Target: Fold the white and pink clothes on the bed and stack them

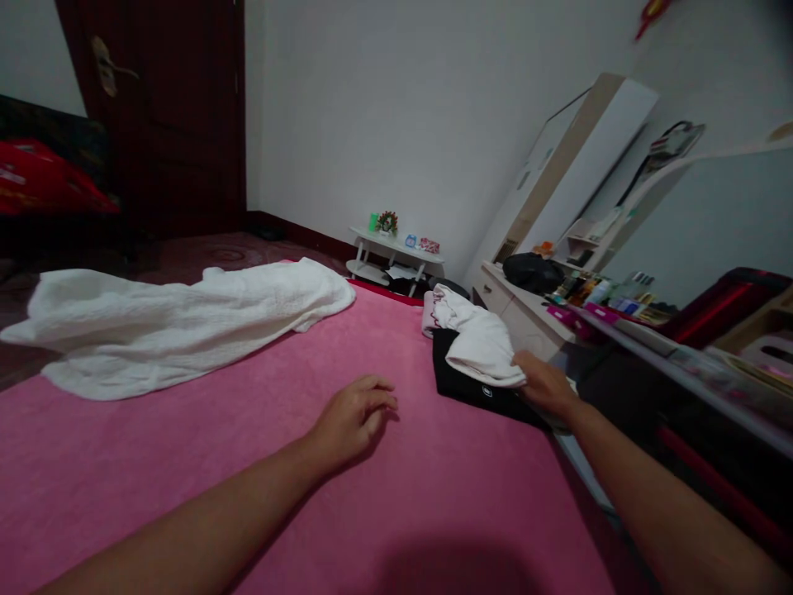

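Fingers of the right hand point(546, 384) pinch the edge of a white garment point(480, 335) on folded black cloth point(448, 378), toward the pink bedspread point(434, 475)'s right side. The left hand point(350, 421) is over the bedspread, fingers loosely curled

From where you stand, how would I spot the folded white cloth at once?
Find the wide pink fabric cover and look to its right side, by the right hand. The folded white cloth sits on a folded black cloth, whereas the long white cloth at left lies loosely stretched out.
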`<action>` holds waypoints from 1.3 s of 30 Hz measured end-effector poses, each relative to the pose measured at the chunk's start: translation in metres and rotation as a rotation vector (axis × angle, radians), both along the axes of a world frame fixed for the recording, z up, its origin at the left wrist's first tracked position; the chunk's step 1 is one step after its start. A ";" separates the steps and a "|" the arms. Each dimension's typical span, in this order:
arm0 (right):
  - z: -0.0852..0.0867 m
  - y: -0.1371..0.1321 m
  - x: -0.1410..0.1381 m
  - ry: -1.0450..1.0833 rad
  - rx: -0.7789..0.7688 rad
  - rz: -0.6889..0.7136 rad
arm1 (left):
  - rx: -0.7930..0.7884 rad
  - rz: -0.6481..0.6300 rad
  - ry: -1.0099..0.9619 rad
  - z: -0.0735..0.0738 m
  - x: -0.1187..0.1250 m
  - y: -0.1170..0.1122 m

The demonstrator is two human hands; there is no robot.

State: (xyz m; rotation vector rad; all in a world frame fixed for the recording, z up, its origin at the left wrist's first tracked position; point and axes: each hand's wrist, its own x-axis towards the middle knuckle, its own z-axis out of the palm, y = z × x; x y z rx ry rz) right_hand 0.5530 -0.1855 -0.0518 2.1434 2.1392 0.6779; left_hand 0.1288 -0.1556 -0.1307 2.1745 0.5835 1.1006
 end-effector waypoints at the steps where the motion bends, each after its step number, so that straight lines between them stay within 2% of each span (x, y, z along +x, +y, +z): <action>1: -0.007 0.001 0.002 -0.012 0.015 0.005 | -0.013 -0.010 0.002 0.000 0.001 0.000; 3: -0.009 0.005 0.004 -0.031 0.112 0.004 | -0.030 -0.029 0.002 0.000 0.002 0.001; 6: 0.006 0.013 0.009 -0.055 0.246 0.062 | -0.046 -0.040 0.006 0.000 0.004 0.001; 8: 0.013 0.016 0.017 -0.082 0.265 0.130 | -0.051 -0.054 0.004 -0.001 0.004 0.002; 11: 0.007 0.016 0.028 -0.160 0.145 0.171 | -0.057 -0.085 -0.005 -0.002 0.004 0.003; 14: -0.008 0.013 0.028 -0.224 0.056 0.120 | -0.062 -0.092 -0.007 -0.003 0.005 0.003; 17: -0.014 0.013 0.012 -0.226 0.081 0.151 | -0.060 -0.088 0.000 -0.002 0.004 0.003; 20: -0.012 0.012 -0.006 -0.186 0.043 0.251 | -0.046 -0.091 0.018 -0.001 0.004 0.002; 23: -0.009 0.006 -0.016 -0.087 -0.007 0.247 | -0.042 -0.084 0.064 -0.001 0.003 0.002; 25: -0.008 -0.001 -0.019 -0.016 0.055 0.212 | -0.050 -0.071 0.099 -0.001 0.003 0.001; 27: -0.009 -0.007 -0.022 0.061 0.186 0.172 | -0.055 -0.069 0.123 -0.002 0.003 0.001; 29: -0.015 -0.012 -0.027 0.145 0.311 0.121 | -0.052 -0.070 0.136 -0.002 0.004 0.001; 31: -0.025 -0.015 -0.035 0.197 0.359 0.069 | -0.052 -0.069 0.139 -0.002 0.004 0.001; 33: -0.035 -0.018 -0.045 0.200 0.305 0.041 | -0.055 -0.067 0.141 -0.003 0.004 0.001; 35: -0.041 -0.024 -0.054 0.169 0.183 0.069 | -0.053 -0.068 0.151 -0.003 0.004 0.001; 37: -0.040 -0.030 -0.062 0.130 0.054 0.138 | -0.049 -0.067 0.164 -0.003 0.005 0.001; 39: -0.031 -0.033 -0.067 0.088 -0.035 0.215 | -0.049 -0.067 0.176 -0.003 0.005 0.001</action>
